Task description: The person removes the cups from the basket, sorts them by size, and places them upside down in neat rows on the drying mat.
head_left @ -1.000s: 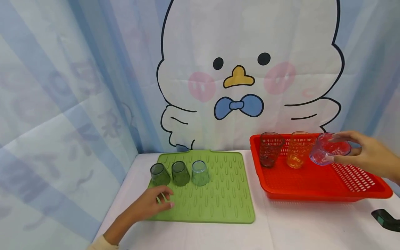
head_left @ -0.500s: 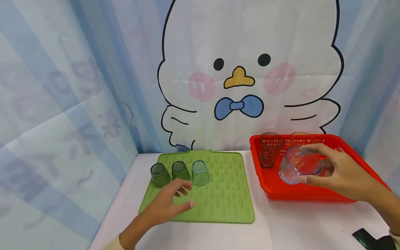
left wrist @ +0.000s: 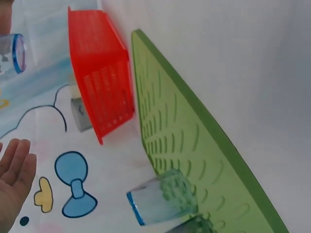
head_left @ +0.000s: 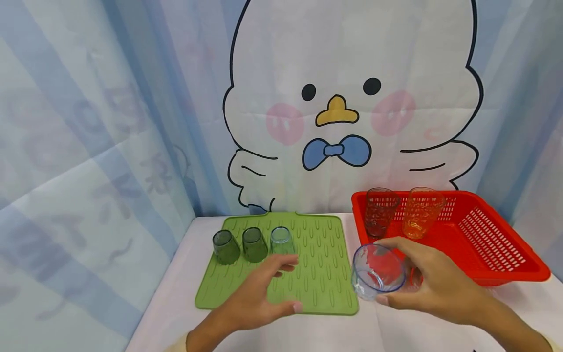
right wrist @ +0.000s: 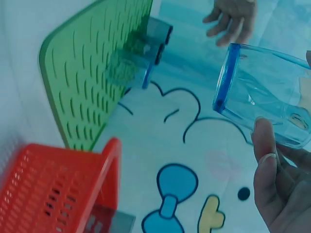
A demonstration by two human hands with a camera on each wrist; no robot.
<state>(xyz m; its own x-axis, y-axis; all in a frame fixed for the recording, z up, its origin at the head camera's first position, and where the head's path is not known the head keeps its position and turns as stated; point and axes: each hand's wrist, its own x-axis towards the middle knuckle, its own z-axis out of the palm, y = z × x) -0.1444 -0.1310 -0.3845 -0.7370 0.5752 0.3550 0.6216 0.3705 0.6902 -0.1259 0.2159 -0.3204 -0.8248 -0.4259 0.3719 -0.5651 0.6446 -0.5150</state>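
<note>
My right hand [head_left: 435,281] holds a clear, blue-rimmed glass [head_left: 378,274] between thumb and fingers, in front of the red basket's left part; the right wrist view shows the same glass [right wrist: 267,92] tilted in the fingers. Over the green mat [head_left: 325,293] my left hand [head_left: 259,298] hovers with thumb and fingers apart, holding nothing. Behind it, two dark glasses [head_left: 226,248] and a clear bluish glass [head_left: 282,240] stand in a row on the mat's back left, the last one partly hidden by the left fingers.
The red basket [head_left: 488,281] stands on the right of the white table, with a dark reddish glass [head_left: 380,215] and an orange-tinted glass [head_left: 420,217] at its back left. Behind the table hangs a curtain [head_left: 334,186] with a cartoon bird.
The right hand has carried the clear glass left and nearer, out from over the basket. My left hand has moved right across the mat, its thumb and fingers wider apart.
</note>
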